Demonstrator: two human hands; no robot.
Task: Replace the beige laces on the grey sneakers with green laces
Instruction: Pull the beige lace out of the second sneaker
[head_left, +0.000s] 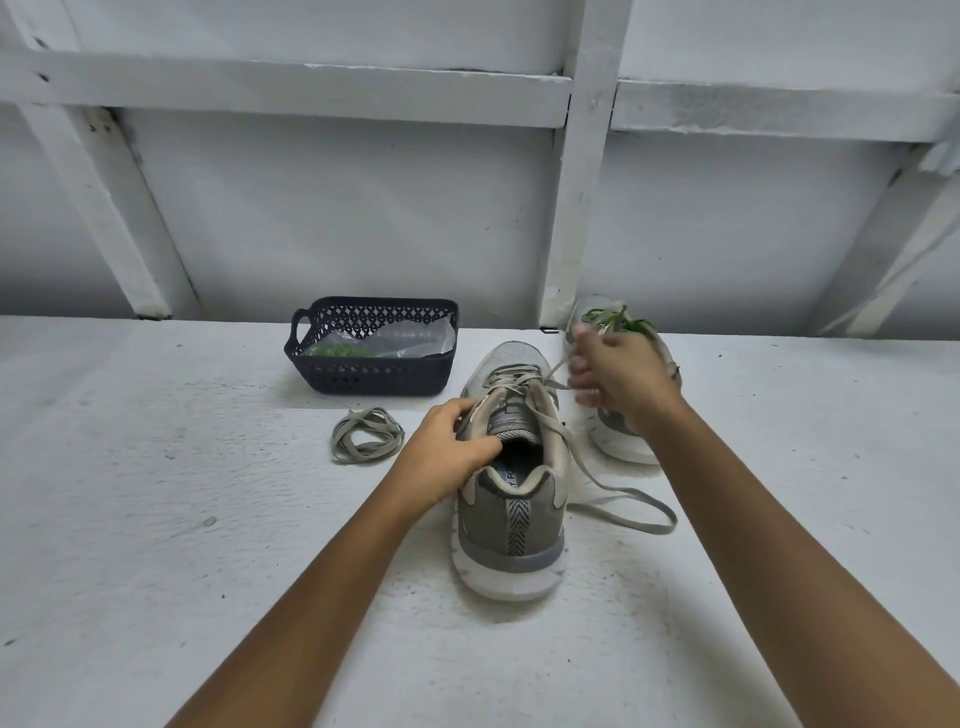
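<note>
- My left arm comes in from the near left. My left hand (447, 452) grips the left collar of the near sneaker (511, 519), fingers curled over the rim and thumb lying at the shoe's mouth.
- That sneaker stands upright on the white surface (156, 467), heel toward me, toe pointing far.
- My right arm comes in from the near right. My right hand (618, 384) is raised just right of the sneaker's eyelets. It is blurred, with fingers curled and pinching the beige lace (558, 370).
- The lace runs taut from the upper eyelets up to that pinch. Another length trails down the shoe's right side and loops on the surface beside the heel.
- The far sneaker (621, 444) sits behind my right hand, partly hidden, with a green lace (618, 318) showing.
- A loose beige lace (366, 434) lies coiled left of my left hand. Beyond it a dark basket (332, 376) holds a plastic bag (415, 338).
</note>
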